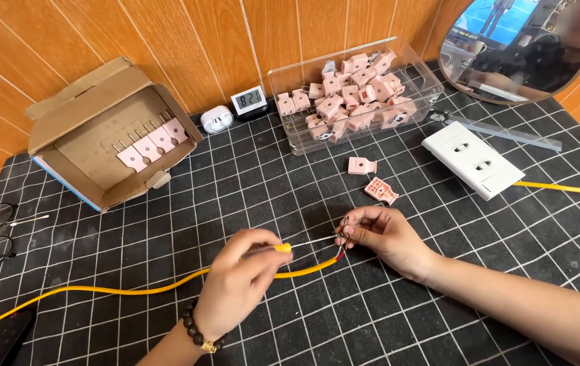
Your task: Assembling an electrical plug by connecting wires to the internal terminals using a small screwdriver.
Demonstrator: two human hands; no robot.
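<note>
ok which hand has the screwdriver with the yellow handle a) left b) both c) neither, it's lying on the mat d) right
a: the left hand grips the screwdriver, its tip at the metal piece on the yellow cable end, which the right hand pinches.

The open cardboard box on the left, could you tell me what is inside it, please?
Four pink plug halves with metal prongs lie in a row inside the cardboard box. A round beige piece sits at its front edge. Anything under them is hidden.
</note>
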